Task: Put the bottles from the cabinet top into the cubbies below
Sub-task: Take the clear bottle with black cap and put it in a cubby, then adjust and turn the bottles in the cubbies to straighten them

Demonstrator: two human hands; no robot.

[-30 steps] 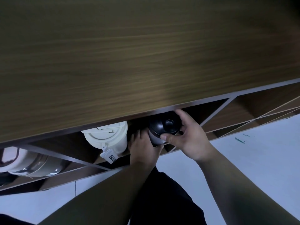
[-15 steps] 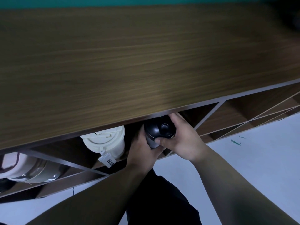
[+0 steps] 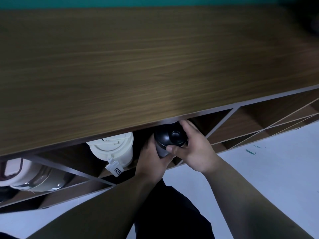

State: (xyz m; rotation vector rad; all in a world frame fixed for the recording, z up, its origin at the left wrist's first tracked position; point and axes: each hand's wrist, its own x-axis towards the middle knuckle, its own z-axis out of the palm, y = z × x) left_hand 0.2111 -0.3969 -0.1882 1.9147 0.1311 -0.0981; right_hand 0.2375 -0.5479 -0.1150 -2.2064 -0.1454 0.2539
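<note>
While both hands' grip wraps black bottle [image 3: 170,140] in cubby, cream cup [image 3: 114,150] tag [image 3: 116,169] reads "COFFE".

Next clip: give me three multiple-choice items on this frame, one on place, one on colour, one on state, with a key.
1. Where is the black bottle?
A. On the cabinet top
B. At the mouth of a cubby
C. On the floor

2. What colour is the bottle left of it?
A. Cream
B. Red
C. Blue

3. How is the black bottle held?
A. By no hand
B. By the left hand only
C. By both hands

Key: 1 B, it sits just under the cabinet top; 2 A, the cream bottle stands in the neighbouring cubby; 3 C, the left hand and right hand both wrap it.
</note>
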